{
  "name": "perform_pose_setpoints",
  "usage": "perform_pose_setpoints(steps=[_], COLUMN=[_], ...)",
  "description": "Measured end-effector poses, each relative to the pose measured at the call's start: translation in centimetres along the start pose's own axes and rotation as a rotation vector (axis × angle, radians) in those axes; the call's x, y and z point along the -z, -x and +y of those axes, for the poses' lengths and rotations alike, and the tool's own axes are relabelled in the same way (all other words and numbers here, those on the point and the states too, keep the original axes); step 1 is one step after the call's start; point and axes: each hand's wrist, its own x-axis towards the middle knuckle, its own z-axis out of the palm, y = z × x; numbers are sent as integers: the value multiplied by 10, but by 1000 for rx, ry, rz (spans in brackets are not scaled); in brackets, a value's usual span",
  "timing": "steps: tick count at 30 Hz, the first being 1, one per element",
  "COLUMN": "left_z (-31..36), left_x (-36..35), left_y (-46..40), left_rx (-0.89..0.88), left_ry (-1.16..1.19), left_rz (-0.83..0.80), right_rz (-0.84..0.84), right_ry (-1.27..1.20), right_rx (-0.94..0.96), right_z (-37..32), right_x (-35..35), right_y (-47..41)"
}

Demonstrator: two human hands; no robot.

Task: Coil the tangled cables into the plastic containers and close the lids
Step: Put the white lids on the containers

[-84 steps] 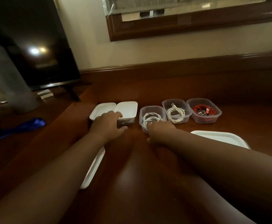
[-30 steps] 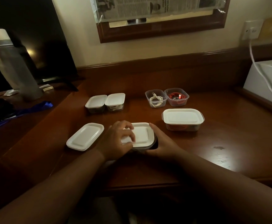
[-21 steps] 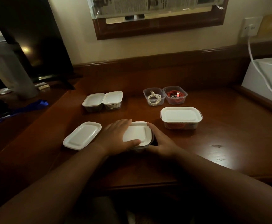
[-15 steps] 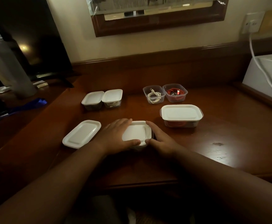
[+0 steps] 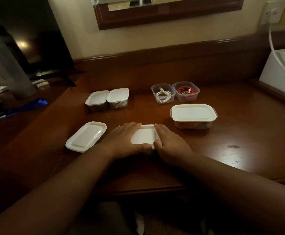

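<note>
Left hand [image 5: 124, 139] and right hand [image 5: 169, 143], fingers flat, press the white lid [image 5: 145, 136] between them; likely light, springy plastic, best pressed at rim corners.

1. Both hands, the left hand [image 5: 124, 139] and the right hand [image 5: 169, 143], cover the sides of a small white lid [image 5: 145, 136]; the container beneath is hidden.
2. The lid on the large tub [image 5: 193, 114] masks most of its red contents.
3. The mirror frame [image 5: 168, 16], television [image 5: 31, 39] and white appliance [image 5: 280, 72] are cut off by the edges.
4. The grey bottle [image 5: 7, 68] at left is blurred.
</note>
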Motion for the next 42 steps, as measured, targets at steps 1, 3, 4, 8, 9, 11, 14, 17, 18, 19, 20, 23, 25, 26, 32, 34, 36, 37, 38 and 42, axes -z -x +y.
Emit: perform_pose_setpoints(steps=[1,3,4,8,9,11,14,17,18,19,20,23,25,26,32,34,36,37,38,42], left_z=[0,3,6,19,21,23,24,23,22,21,20,17,15,13,-2,-8,-17,-22,-27,-45], left_x=[-2,-5,-6,-6,-6,-8,-12,-12,-11,-9,-7,-9,-10,-10,1,5,8,10,12,18], left_y=[0,-2,-2,0,3,10,25,33,32,31,30,24,13,6,-50,-74,-101,-115,-129,-178], left_rx=[16,57,80,153,144,75,-58,-115,-126,-137,-150,-200,-211,-211,-160,-122,-83,-62,-44,1], left_ry=[-14,-35,-41,-54,-38,23,34,-95,-146,-189,-224,-338,-408,-419,-298,-264,-267,-276,-289,-359], left_rz=[0,-3,-2,10,24,69,70,39,39,47,61,125,175,191,248,279,292,293,294,310], right_rz=[-34,-131,-180,-331,-343,-326,-269,-135,-96,-61,-22,65,70,73,136,103,71,49,19,-106], right_ry=[12,-9,-39,-77,-37,-17,90,251,283,305,324,366,395,401,436,428,439,463,493,539], right_rx=[-7,-31,-49,-125,-128,-166,-184,-129,-109,-98,-90,-59,-47,-50,-84,-99,-111,-116,-121,-163], right_z=[-1,-2,-2,-5,-6,-9,-15,-18,-18,-18,-16,-10,-5,-1,22,29,37,41,44,53], right_x=[3,11,15,23,24,27,33,35,35,36,37,41,46,49,72,76,76,75,75,73], right_y=[-2,-8,-13,-32,-36,-43,-53,-61,-64,-66,-68,-77,-85,-90,-124,-139,-154,-161,-169,-192])
